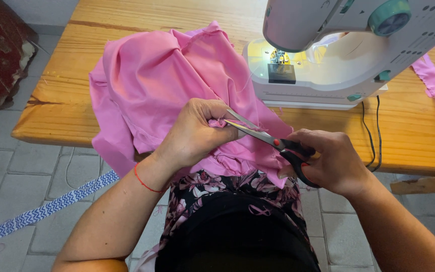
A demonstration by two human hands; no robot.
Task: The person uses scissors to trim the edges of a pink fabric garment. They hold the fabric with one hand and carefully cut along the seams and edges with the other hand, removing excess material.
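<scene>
Two hands busy here: the left hand (193,132) is pinched shut on a frayed edge of the bunched pink cotton fabric (162,83), which spills off the front edge of the wooden plank table (409,136) into the lap. The right hand (331,162) is closed through the black loops of the steel scissors with black handles and a red pivot screw (270,140), blades slightly apart, tips right at the pinched bit.

Risk-wise, I'd say those tips sit really close to the left fingertips, so a quick snip could nick skin. With the cloth this bunched, a lower layer could also slip between the blades and get cut.

Scissors run on a diagonal, handles low right, points up-left toward the left hand. White sewing machine with teal knobs (338,50) sits behind, lamp on.
</scene>
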